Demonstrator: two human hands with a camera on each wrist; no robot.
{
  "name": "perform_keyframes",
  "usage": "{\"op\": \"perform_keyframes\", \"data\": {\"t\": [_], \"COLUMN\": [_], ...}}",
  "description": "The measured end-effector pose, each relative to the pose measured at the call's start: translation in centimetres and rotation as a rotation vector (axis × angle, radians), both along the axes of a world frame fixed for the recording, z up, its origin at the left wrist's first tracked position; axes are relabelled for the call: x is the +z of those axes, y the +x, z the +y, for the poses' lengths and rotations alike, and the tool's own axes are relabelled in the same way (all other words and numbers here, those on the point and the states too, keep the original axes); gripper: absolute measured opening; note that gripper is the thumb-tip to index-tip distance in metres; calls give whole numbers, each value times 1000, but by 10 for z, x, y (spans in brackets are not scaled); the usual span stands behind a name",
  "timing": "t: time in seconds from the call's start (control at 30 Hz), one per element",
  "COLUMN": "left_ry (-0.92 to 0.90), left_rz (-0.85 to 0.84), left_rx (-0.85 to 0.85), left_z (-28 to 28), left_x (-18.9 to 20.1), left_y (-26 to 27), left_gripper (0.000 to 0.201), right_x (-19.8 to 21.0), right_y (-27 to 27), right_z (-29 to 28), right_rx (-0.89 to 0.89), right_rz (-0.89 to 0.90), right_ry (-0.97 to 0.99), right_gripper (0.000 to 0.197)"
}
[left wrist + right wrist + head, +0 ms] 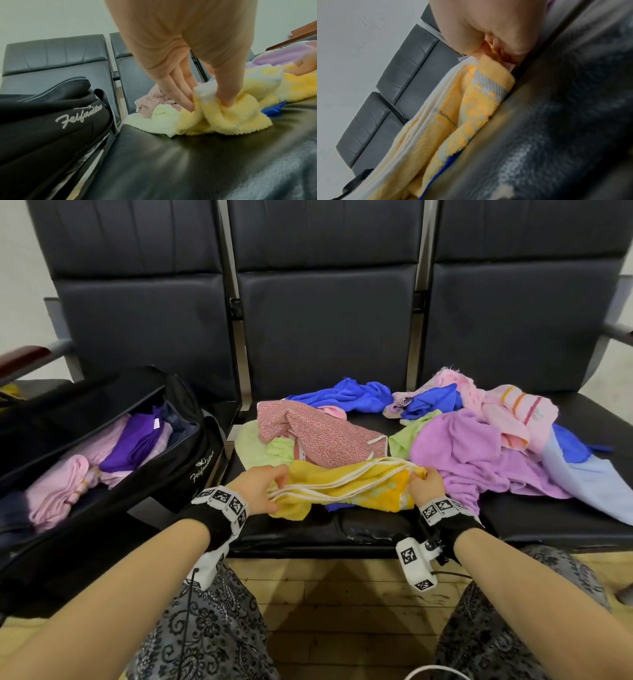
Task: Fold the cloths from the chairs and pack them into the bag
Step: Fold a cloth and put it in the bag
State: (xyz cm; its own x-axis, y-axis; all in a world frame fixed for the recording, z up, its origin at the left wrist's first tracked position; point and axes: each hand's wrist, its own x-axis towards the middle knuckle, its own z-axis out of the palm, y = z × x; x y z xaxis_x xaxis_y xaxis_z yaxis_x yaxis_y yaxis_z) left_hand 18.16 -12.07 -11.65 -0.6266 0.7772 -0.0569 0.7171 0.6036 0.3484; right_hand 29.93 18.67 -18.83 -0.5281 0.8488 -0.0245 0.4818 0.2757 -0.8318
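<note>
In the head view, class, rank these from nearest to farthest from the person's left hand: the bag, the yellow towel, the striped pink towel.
1. yellow towel, gripped in the left hand
2. bag, on the left chair
3. striped pink towel, far right

The towel (346, 484) is yellow with white stripes and a paler woven pattern. The bag (178, 460) is black with white script lettering, holding pink and purple cloths (102, 453). The chairs (325, 320) are black.
</note>
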Motion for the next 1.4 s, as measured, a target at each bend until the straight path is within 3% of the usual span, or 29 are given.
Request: {"op": "perform_keyframes", "data": {"t": [0.17, 0.27, 0.37, 0.43, 0.53, 0.63, 0.8, 0.9, 1.0, 1.13, 1.27, 1.4], "left_ry": [-78, -143, -225, -61, 364, 654, 860, 823, 654, 481, 474, 487], "left_rz": [-100, 2, 223, 385, 488, 384, 292, 260, 181, 65, 38, 28], "left_rx": [31, 49, 124, 242, 433, 540, 597, 588, 574, 541, 449, 445], "left_z": [-5, -3, 2, 4, 7, 12, 8, 10, 9, 11, 21, 32], "left_x": [3, 14, 40, 66, 103, 121, 113, 107, 94, 74, 56, 43], "left_y": [-8, -15, -24, -31, -35, -35, -34, -33, -30, -22, -13, -8], "left_gripper": [40, 38, 29, 26, 30, 26, 25, 23, 22, 21, 18, 17], "right_x": [0, 10, 36, 64, 109, 147, 161, 153, 136, 107, 87, 79], "right_y": [-2, 0, -3, -7, -19, -25, -24, -19, -13, -8, -3, -1], "right_z": [4, 7, 15, 19, 22, 22, 26, 28, 31, 34, 30, 23], "right_rx": [21, 48, 108, 134, 131, 123, 130, 154, 178, 135, 218, 282], "right_rz": [-26, -1, 83, 177, 303, 341, 398, 318, 190, 52, -62, -34], "right_ry": [-9, -30, -52, -75, 23, 152, 83, 171, 144, 130, 103, 83], "right_gripper": [19, 23, 23, 16, 5, 12, 18, 21, 20, 34, 22, 24]}}
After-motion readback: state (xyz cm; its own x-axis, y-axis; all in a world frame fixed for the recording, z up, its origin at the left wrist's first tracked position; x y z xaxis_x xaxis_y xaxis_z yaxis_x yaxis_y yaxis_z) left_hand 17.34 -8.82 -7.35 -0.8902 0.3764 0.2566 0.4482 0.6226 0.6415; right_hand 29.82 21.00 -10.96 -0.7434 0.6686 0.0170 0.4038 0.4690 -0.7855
